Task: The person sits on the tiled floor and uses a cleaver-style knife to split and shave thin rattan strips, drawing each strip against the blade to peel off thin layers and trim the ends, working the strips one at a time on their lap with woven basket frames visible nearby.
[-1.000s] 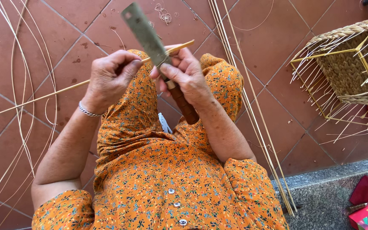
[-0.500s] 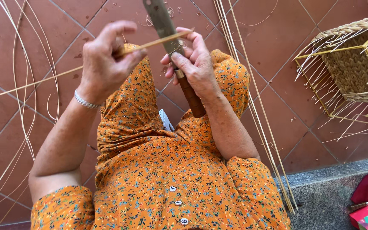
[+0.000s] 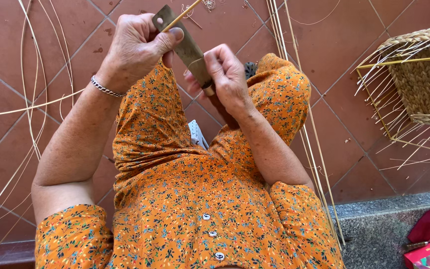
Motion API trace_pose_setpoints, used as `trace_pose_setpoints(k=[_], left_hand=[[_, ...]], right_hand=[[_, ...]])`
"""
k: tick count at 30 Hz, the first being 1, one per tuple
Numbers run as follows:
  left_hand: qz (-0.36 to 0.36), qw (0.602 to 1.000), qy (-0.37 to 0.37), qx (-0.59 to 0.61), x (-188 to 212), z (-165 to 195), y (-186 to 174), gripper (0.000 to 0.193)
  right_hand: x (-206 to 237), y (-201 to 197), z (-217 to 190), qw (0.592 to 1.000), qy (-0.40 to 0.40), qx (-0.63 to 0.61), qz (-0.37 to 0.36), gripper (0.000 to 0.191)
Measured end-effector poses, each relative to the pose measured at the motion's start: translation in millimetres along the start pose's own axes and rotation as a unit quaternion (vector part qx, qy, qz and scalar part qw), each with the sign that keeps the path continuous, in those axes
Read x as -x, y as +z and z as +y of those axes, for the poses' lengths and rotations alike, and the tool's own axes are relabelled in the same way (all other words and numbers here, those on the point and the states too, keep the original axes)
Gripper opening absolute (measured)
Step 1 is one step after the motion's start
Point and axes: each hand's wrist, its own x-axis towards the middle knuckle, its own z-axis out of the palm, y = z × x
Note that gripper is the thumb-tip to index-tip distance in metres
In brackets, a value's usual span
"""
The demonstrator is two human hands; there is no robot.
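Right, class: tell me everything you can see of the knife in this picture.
The knife has a broad, flat, dull grey metal blade with a small hole near its squared tip and a dark wooden handle, mostly hidden. It tilts up and left over the lap. The right hand grips the handle; the left hand presses a thin cane strip against the blade's tip with the thumb.

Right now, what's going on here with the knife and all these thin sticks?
A person in an orange floral dress sits over a tiled floor. The right hand grips a flat-bladed knife by its handle, while the left hand presses a thin cane strip against the blade near its tip. More loose cane strips lie around, and a half-woven basket stands to the right.
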Motion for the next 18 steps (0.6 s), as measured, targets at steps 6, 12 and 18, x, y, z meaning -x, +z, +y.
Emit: trace_pose_setpoints(k=[6,12,18], left_hand=[[0.025,0.997,0.017,-0.068,9,5,-3,0.016],[0.025,0.999,0.024,0.009,11,1,-10,0.015],[0.026,0.999,0.025,-0.009,16,0,-13,0.016]], right_hand=[[-22,-47,-24,0.917,-0.264,0.217,0.205,0.012],[-29,-96,-53,0.609,-0.3,0.687,0.26,0.039],[-25,-106,-50,0.741,-0.179,0.563,0.32,0.013]])
